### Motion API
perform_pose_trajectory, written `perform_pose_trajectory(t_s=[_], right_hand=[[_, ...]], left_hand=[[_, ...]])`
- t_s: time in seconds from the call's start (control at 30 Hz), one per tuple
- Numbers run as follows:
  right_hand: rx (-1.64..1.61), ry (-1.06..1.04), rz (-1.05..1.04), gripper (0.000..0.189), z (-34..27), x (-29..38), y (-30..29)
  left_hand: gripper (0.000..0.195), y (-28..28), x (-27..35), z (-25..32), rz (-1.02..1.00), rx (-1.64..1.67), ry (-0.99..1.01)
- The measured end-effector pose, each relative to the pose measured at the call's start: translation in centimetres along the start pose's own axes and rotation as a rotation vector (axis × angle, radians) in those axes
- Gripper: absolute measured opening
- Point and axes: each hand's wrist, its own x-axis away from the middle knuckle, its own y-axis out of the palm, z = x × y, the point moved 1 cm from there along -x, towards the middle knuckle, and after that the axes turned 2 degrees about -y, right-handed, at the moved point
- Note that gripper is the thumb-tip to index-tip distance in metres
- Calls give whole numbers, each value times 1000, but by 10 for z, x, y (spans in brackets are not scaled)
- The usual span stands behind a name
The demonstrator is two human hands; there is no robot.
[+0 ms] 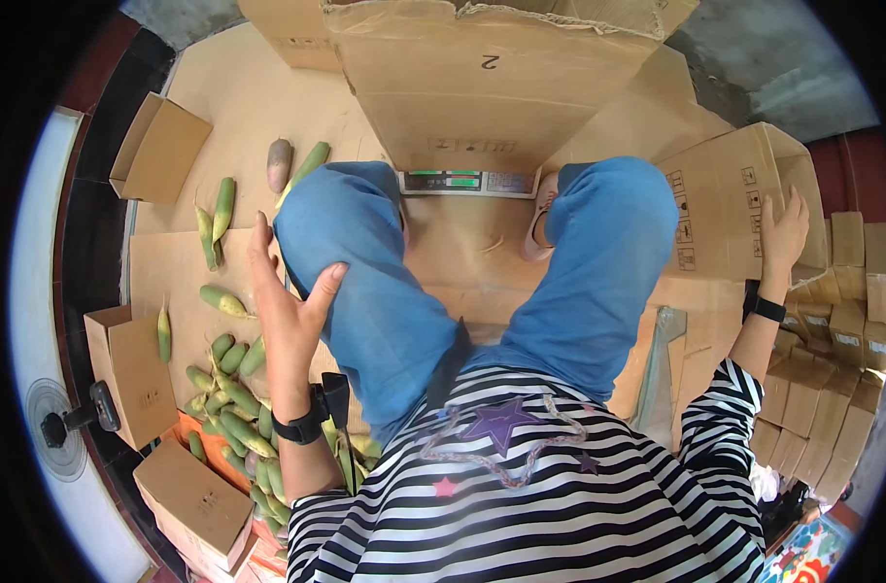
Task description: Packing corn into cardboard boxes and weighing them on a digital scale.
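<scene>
My left hand [295, 313] is beside my left knee, its thumb and fingers spread and nothing in it. Below and left of it lies a heap of green radishes [242, 419]; a few more radishes [224, 204] lie apart on the cardboard floor covering. On the right, my right hand [784, 222] rests against the side of an open cardboard box [712, 197], fingers apart; whether it grips the box I cannot tell. Between my feet stands a digital scale [461, 182] with lit displays, and a large open cardboard box [479, 95] stands at or on it.
Small cardboard boxes stand at the left, one [162, 149] near the wall and another [130, 372] by a fan [57, 430]. Many folded or closed cartons [814, 401] are stacked at the lower right. A grey-green strip [661, 364] lies right of my leg.
</scene>
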Motion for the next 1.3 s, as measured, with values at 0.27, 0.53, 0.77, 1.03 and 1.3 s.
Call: perform_pose_trajectory(t_s=[0.27,0.53,0.77,1.03,1.3], right_hand=[[152,171,-197,56,57,35,24],[1,362,-497,42,91,34,30],[-134,216,-405,31,70,46,16],[-105,246,-297,28,58,53,4],[3,261,-132,30,93,1,34]], left_hand=[[61,-11,-17,33,-75,-94,116],[51,-7,-73,66,-30,238,121],[51,18,-157,79,185,618,31],[58,48,-209,45,156,691,-124],[41,60,-208,49,56,714,-176]])
